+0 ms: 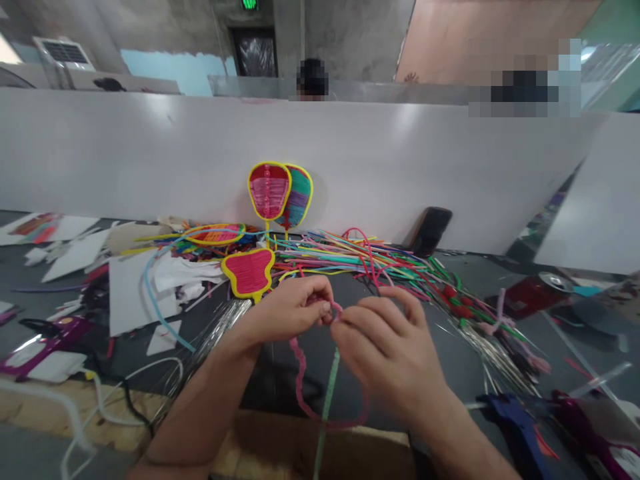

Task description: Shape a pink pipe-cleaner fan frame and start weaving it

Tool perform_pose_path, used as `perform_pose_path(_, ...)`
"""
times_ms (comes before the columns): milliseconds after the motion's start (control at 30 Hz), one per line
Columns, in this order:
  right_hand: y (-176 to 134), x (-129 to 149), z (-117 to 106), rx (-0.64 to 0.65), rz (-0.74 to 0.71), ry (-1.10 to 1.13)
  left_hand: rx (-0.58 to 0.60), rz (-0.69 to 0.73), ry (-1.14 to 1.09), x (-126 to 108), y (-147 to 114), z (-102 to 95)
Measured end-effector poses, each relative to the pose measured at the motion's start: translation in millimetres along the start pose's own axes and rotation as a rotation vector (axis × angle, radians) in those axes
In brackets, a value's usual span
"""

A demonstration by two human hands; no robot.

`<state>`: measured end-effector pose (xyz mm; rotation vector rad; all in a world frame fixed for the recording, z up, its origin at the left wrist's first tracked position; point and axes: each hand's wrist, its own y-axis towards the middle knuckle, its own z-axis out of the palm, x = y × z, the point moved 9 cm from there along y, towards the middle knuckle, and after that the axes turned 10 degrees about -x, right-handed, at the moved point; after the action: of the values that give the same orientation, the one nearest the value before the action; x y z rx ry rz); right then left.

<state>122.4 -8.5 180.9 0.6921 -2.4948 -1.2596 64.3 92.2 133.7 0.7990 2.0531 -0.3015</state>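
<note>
Fuzzy pink cord loop [301,373] in the pinch of left fingers [319,311] and right fingers [373,325]

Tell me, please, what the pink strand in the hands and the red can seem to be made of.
Pink strand: probably chenille, matt; its edges look furry. Any core is hidden. Red can: likely painted metal, shiny silver on top.

No words can be read here. The green sign [249,4] up high glows, but its marks are too small and blurry to read.
</note>
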Motion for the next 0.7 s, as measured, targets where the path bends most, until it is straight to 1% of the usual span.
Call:
perform_pose_path(100, 1.8, -30.8, -9.5, -0.028, 0.163, 0.122, 0.031, 0.003, -0.029, -0.8, -2.6, 3.6)
perform_pose_path(167, -0.8, -55.1, -5.2, -0.014, 0.299, 0.231, 0.039, 0.017, -0.030, -3.8, -4.5, 4.7)
perform_pose_path(267, -11.3, -85.9, 18.5, 0.068, 0.528, 0.426, 0.033, 0.053, -0.003, -9.0, -5.7, 4.3)
perform_pose_path(333, -21.3, -97.2, 40.5, 0.153, 0.671, 0.569, 0.033, 0.077, 0.013, -10.9, -5.6, 4.6)
perform_pose_path(400, -30.4, -99.6, 60.9, 0.241, 0.774, 0.718, 0.030, 0.089, 0.008, -11.2, -5.3, 4.6)
perform_pose_path(467, -38.0, -95.8, 77.6, 0.332, 0.841, 0.859, 0.031, 0.094, -0.008, -11.3, -5.7, 5.0)
perform_pose_path(567, -47.2, -87.5, 93.9, 0.434, 0.924, 1.030, 0.052, 0.092, -0.008, -12.8, -8.0, 6.1)
perform_pose_path(633, -49.4, -84.3, 98.1, 0.444, 0.957, 1.112, 0.077, 0.087, 0.040, -14.1, -9.9, 7.1)
perform_pose_path(700, -48.4, -84.5, 97.9, 0.407, 0.962, 1.152, 0.093, 0.088, 0.117, -15.7, -11.2, 7.0)
